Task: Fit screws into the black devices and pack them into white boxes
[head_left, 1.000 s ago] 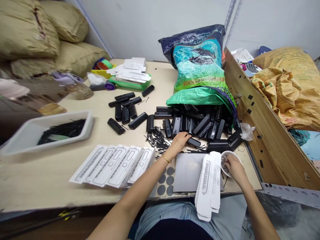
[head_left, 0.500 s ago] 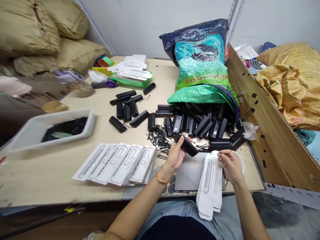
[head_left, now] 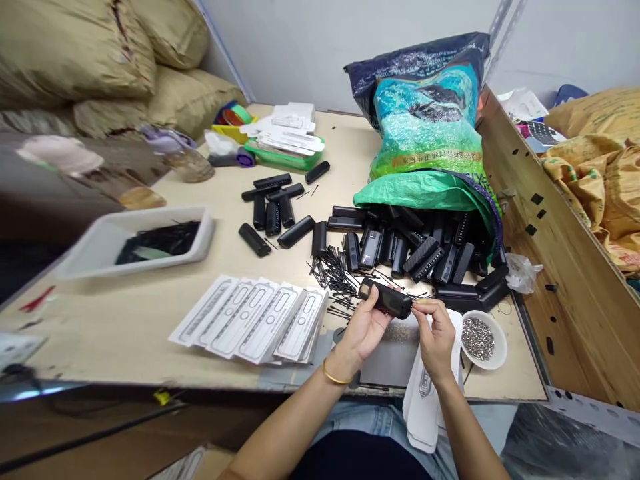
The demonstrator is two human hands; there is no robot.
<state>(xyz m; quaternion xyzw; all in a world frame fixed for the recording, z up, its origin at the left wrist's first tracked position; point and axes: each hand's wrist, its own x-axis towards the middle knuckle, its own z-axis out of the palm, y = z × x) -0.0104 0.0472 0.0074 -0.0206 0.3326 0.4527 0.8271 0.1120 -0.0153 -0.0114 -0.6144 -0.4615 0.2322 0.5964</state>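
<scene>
My left hand (head_left: 364, 330) is closed around a long black plastic casing (head_left: 386, 299), held tilted above the table. At the casing's right end, my right hand (head_left: 436, 337) has its fingertips pinched together; anything between them is too small to make out. Below my right hand lies a stack of long white printed cards (head_left: 423, 427), jutting over the table's front edge. A grey sheet (head_left: 387, 363) lies under the casing. To the right stands a white bowl (head_left: 503, 350) of small metal parts (head_left: 477, 337).
More black casings (head_left: 370, 248) spill from a colourful sack (head_left: 425, 147), with thin black ties (head_left: 340, 277) beside them. Fanned printed cards (head_left: 260, 320) lie left of my hands. A white bin (head_left: 100, 263) stands further left. A wooden board (head_left: 545, 220) borders the right side.
My right hand has moved left and up from above the white cards and bowl to the casing's end. The casing has turned nearer to level in my left hand. The view has shifted left.
</scene>
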